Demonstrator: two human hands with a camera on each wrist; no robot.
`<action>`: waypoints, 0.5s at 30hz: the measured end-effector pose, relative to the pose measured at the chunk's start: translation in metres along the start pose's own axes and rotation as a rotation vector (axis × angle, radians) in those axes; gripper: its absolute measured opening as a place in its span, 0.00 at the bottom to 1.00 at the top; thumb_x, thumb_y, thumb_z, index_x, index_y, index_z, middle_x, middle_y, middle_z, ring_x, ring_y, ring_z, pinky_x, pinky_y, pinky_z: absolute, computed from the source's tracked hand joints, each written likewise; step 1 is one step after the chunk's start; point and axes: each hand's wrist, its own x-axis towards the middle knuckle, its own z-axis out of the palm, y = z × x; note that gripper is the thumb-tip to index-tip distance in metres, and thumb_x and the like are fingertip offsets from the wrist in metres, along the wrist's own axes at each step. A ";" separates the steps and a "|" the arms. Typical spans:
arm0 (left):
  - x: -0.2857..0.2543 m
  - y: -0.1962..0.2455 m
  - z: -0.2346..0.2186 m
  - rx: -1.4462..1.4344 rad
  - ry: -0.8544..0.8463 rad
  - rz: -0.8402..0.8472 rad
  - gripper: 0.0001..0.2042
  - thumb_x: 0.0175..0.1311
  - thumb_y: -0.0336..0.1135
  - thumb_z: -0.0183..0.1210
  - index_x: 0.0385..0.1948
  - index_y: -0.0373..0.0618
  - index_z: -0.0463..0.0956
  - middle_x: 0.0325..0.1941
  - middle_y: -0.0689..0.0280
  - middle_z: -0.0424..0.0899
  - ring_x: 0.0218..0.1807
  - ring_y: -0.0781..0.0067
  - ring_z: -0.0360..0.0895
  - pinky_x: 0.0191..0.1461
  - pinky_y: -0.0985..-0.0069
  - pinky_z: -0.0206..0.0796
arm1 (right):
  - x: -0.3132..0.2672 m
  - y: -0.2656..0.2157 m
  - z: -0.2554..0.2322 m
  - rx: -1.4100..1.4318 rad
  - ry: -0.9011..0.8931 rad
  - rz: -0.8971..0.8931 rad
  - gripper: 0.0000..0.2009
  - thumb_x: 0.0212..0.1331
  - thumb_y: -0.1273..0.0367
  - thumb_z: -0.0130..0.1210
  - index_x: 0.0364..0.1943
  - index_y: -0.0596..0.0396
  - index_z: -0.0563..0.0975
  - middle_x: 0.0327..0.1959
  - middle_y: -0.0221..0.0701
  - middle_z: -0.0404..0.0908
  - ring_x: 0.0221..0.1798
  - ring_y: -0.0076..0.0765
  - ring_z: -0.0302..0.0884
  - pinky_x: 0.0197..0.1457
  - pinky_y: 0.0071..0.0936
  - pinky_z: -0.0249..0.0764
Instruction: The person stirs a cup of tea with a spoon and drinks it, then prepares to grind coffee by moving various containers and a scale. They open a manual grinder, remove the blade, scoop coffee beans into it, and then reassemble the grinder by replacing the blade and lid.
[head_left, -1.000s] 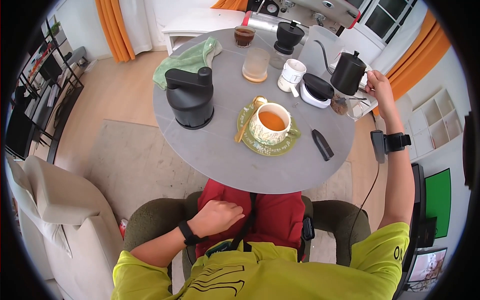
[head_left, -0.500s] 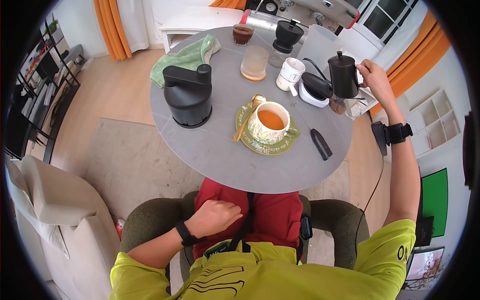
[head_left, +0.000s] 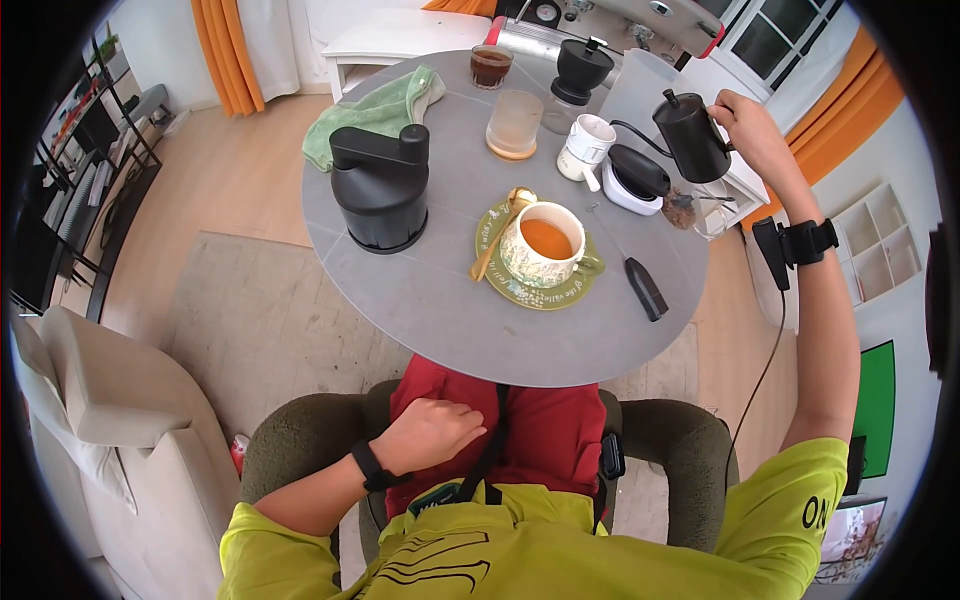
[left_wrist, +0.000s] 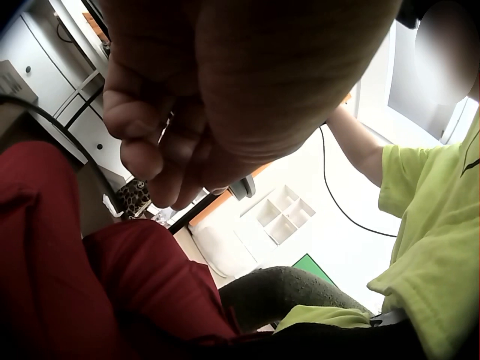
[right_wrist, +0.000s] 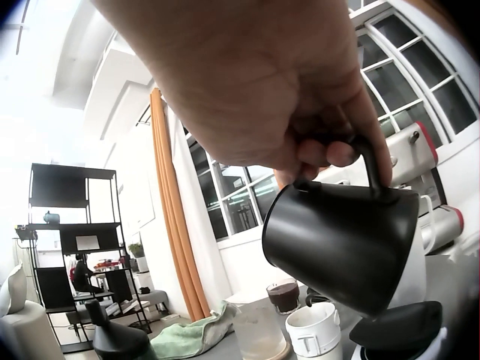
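Note:
High over the table's right side, my right hand [head_left: 752, 130] grips the handle of a black gooseneck kettle [head_left: 692, 140]. The kettle leans left, its thin spout pointing toward a white mug [head_left: 586, 148] with a handle. In the right wrist view, fingers curl through the handle and the dark kettle body [right_wrist: 341, 240] hangs tilted above the mug [right_wrist: 311, 330] and a black-topped white container [right_wrist: 397, 326]. My left hand [head_left: 432, 436] rests on the red trousers, fingers loosely bent, holding nothing; its fingers [left_wrist: 176, 161] also show in the left wrist view.
On the round grey table [head_left: 440, 310] stand a patterned cup [head_left: 540, 262] of orange-brown liquid on a green saucer, a black lidded canister [head_left: 380, 190], a frosted glass [head_left: 514, 122], a hand grinder [head_left: 580, 70], a dark drink [head_left: 491, 66] and a green cloth [head_left: 375, 115]. A black handheld frother [head_left: 646, 288] lies at the right.
The kettle has shifted slightly left and gone from upright to tilted, its top leaning left and its spout lower. My right wrist has turned with it. The left hand stays on the lap.

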 end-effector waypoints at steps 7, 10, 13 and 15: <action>-0.002 -0.001 0.000 -0.005 0.013 -0.002 0.10 0.63 0.36 0.56 0.23 0.44 0.72 0.21 0.62 0.76 0.27 0.60 0.78 0.31 0.66 0.69 | 0.009 -0.010 -0.009 -0.161 -0.018 -0.066 0.13 0.63 0.64 0.50 0.34 0.64 0.75 0.29 0.49 0.78 0.36 0.56 0.75 0.42 0.44 0.69; -0.001 -0.001 -0.001 -0.007 0.011 -0.003 0.10 0.63 0.36 0.56 0.23 0.44 0.72 0.22 0.62 0.76 0.27 0.60 0.78 0.31 0.66 0.69 | 0.013 -0.009 -0.012 -0.203 -0.014 -0.089 0.13 0.64 0.64 0.50 0.34 0.63 0.75 0.30 0.48 0.79 0.37 0.56 0.76 0.42 0.44 0.69; -0.001 0.000 -0.001 -0.008 0.012 -0.002 0.10 0.63 0.36 0.56 0.23 0.44 0.72 0.22 0.62 0.76 0.28 0.60 0.78 0.31 0.66 0.69 | 0.016 -0.008 -0.015 -0.225 -0.019 -0.110 0.13 0.64 0.64 0.49 0.35 0.63 0.75 0.31 0.48 0.79 0.38 0.55 0.76 0.43 0.44 0.69; -0.001 0.000 -0.001 -0.010 0.012 -0.005 0.10 0.63 0.36 0.56 0.23 0.44 0.72 0.22 0.62 0.76 0.28 0.60 0.78 0.32 0.66 0.70 | 0.018 -0.007 -0.016 -0.230 -0.022 -0.117 0.13 0.64 0.63 0.49 0.35 0.63 0.74 0.31 0.48 0.79 0.38 0.55 0.76 0.43 0.44 0.69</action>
